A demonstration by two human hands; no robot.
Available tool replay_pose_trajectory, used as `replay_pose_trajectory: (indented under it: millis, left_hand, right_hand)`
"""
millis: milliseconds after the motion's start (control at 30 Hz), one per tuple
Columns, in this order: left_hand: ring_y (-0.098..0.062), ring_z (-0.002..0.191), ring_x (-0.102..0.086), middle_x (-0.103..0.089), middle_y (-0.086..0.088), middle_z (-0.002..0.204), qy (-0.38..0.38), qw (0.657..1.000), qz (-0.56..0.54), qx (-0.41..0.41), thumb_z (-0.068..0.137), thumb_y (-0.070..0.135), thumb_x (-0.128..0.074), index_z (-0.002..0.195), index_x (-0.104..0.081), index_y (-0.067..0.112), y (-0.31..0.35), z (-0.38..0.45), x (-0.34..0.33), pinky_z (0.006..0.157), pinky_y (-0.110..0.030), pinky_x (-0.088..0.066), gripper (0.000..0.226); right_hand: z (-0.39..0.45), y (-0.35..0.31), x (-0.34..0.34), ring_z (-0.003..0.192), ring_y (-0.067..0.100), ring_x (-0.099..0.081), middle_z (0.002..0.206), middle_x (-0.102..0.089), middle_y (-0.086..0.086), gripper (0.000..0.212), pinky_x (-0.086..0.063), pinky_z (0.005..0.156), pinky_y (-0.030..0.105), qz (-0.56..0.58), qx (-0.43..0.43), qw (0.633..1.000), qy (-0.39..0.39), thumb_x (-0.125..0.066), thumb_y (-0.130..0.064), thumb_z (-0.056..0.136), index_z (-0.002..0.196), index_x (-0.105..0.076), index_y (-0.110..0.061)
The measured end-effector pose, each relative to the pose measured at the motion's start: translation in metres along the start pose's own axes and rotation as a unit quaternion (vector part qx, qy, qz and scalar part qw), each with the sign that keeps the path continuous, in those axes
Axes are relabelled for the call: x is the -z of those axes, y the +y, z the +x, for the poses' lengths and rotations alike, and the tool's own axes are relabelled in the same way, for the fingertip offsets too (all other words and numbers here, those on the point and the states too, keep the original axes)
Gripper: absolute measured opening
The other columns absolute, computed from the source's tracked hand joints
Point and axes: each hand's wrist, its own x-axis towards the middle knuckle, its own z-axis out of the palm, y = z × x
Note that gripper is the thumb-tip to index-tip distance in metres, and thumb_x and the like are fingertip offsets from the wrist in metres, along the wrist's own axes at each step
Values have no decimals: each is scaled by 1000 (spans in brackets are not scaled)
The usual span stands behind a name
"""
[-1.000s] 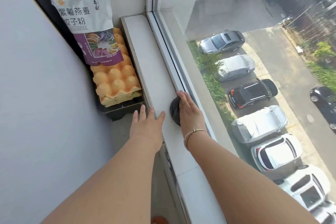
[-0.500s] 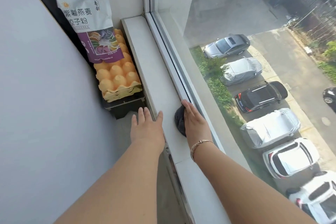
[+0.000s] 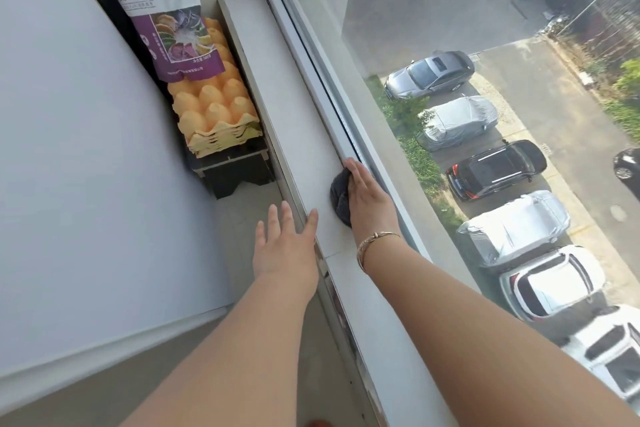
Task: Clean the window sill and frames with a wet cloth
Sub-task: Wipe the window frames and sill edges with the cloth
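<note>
Dark grey cloth [image 3: 341, 199] lies bunched on the white sill [image 3: 291, 104], pressed down by the right hand [image 3: 369, 199] with fingers straight and together, fingertips reaching the window frame [image 3: 311, 55]. Beside it, the left hand [image 3: 285, 246] hovers spread and holding nothing, thumb at the sill's inner edge. Wiping well probably means steady downward pressure, pushing along the groove toward the far corner, past the egg trays [image 3: 216, 114] and flour bag [image 3: 162, 3].

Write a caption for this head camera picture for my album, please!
Right hand presses a dark cloth on the sill; left hand rests open.
</note>
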Motion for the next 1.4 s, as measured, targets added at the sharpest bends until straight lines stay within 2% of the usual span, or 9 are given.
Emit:
replay_pose_trajectory:
  millis: [167,367,500,667,867,1000,1167,1300,1400]
  left_hand:
    - [-33,143,20,22,-11,156,-12,999,12,-27,84,-4,-41,148,16,32,6,-28,-15,119,-44,3,93]
    - [-30,143,21,26,-3,156,8,988,75,-137,89,3,-41,149,15,33,15,-47,-35,118,-45,5,87]
    - [-29,144,21,24,-1,156,-5,979,125,-161,90,7,-39,149,13,32,19,-46,-48,117,-46,6,82]
    - [-26,144,22,31,1,153,-6,974,164,-158,84,1,-44,146,23,33,15,-45,-61,116,-45,8,97]
    - [-25,144,19,32,-4,152,-4,969,185,-161,83,0,-40,145,27,28,18,-47,-63,117,-43,7,95]
    - [-25,145,17,30,-9,153,-10,963,213,-167,85,5,-41,145,26,24,18,-44,-62,118,-41,6,92]
    - [-25,146,14,28,-10,154,-4,959,223,-178,84,8,-40,146,25,24,13,-39,-64,119,-40,3,91]
    - [-26,146,12,28,-11,154,-27,953,240,-183,84,8,-40,146,25,23,11,-40,-59,119,-41,3,91]
    - [-26,146,11,26,-11,154,-46,950,250,-179,84,10,-38,147,23,22,16,-40,-50,119,-41,4,89]
  right_hand:
    - [-67,-20,-21,138,42,24,156,3,21,73,30,95,56,17,25,1000,-1,-34,-41,99,147,-5,5]
    - [-140,-38,-41,121,48,39,155,11,21,69,30,92,55,17,17,999,-31,-31,-31,99,147,1,6]
    - [-133,-39,-41,135,40,30,156,9,21,67,28,97,52,33,13,999,-14,-29,-30,99,147,1,6]
    - [-139,-42,-46,139,35,26,157,6,17,66,24,103,48,51,-14,998,17,-26,-29,98,147,2,6]
    - [-208,-67,-67,140,33,24,155,15,22,62,22,104,44,29,11,999,-23,-20,-16,100,137,18,16]
    - [-192,-63,-58,138,38,25,156,11,20,63,28,94,54,-15,5,1000,-13,-25,-22,100,145,6,8]
    - [-144,-51,-46,140,33,24,158,7,12,66,27,96,50,-22,-17,999,-36,-28,-34,99,150,-1,-2]
    - [-179,-67,-54,141,39,18,158,2,17,70,29,87,64,-66,12,995,-74,-35,-33,97,149,-2,0]
    - [-218,-78,-63,140,43,16,156,3,22,70,28,88,66,-96,38,990,-97,-32,-34,98,147,0,5]
